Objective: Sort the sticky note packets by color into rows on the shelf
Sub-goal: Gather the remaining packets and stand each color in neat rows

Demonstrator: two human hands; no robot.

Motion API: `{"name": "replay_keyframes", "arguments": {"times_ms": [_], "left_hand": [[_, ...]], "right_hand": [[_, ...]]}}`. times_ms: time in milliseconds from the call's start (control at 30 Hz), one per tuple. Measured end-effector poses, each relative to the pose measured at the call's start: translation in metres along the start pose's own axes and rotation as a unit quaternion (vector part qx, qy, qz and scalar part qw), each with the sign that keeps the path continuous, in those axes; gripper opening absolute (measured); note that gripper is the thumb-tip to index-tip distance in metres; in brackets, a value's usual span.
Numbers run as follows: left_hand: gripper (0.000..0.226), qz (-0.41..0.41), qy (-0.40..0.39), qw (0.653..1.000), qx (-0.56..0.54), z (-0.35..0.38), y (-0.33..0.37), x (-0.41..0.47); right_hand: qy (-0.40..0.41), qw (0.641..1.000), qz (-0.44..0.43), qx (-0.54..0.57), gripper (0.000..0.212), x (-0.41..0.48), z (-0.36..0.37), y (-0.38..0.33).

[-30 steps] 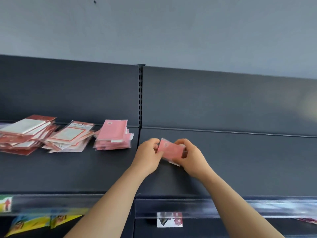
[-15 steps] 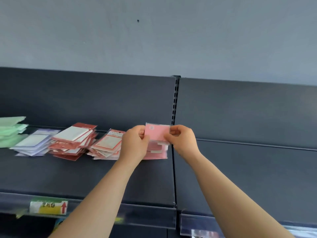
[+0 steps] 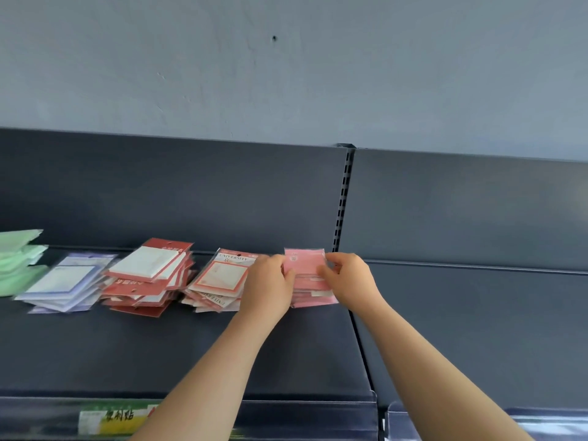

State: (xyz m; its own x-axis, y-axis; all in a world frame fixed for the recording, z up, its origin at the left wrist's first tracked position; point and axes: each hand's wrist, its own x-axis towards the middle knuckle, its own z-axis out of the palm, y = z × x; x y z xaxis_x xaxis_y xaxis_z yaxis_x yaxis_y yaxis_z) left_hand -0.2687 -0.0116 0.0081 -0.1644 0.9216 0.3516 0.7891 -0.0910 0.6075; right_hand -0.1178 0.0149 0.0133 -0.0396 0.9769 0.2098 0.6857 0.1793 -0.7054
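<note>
Sticky note packets look mostly sorted already. Along the far side of the shelf runs a row of piles: a green pile at the far left, then a pale purple pile, a red pile, a white pile with red borders, and a pink pile at the right end. The person's left hand and right hand each have a pinching grip on a side edge of one pink packet, held right over the pink pile. Can't tell if it's touching yet. So what's left here is probably just letting this one go. The piles are pretty messy and could use squaring up. No idea if more packets are waiting out of view.
</note>
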Motion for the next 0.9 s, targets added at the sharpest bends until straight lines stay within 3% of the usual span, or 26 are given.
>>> {"name": "replay_keyframes", "arguments": {"times_ms": [67, 167, 233, 400, 500, 567, 667, 900], "left_hand": [[0.022, 0.016, -0.014, 1.0, 0.013, -0.006, -0.001, -0.002], [0.03, 0.045, -0.014, 0.998, 0.029, -0.022, -0.006, -0.005], [0.035, 0.063, -0.009, 0.997, 0.035, -0.033, -0.012, -0.008], [0.032, 0.102, 0.005, 0.994, 0.034, -0.056, -0.034, -0.022], [0.028, 0.114, 0.017, 0.992, 0.047, -0.073, -0.047, -0.034], [0.031, 0.102, 0.028, 0.993, 0.057, -0.087, -0.057, -0.042], [0.039, 0.062, 0.04, 0.994, 0.08, -0.106, -0.078, -0.049], [0.024, -0.008, 0.091, 0.985, 0.144, -0.157, -0.127, -0.069]], "right_hand": [[0.018, 1.0, -0.008, -0.023, 0.011, -0.003, -0.002, -0.004], [0.038, 0.998, -0.011, -0.056, 0.035, -0.013, -0.005, -0.011], [0.059, 0.995, -0.023, -0.073, 0.041, -0.02, -0.007, -0.017], [0.109, 0.985, -0.086, -0.102, 0.039, -0.042, 0.004, -0.036], [0.108, 0.976, -0.145, -0.124, 0.026, -0.055, 0.019, -0.055], [0.102, 0.97, -0.179, -0.132, 0.017, -0.058, 0.033, -0.069], [0.064, 0.966, -0.221, -0.121, 0.025, -0.055, 0.056, -0.085], [-0.002, 0.953, -0.292, -0.081, 0.022, -0.054, 0.118, -0.125]]}}
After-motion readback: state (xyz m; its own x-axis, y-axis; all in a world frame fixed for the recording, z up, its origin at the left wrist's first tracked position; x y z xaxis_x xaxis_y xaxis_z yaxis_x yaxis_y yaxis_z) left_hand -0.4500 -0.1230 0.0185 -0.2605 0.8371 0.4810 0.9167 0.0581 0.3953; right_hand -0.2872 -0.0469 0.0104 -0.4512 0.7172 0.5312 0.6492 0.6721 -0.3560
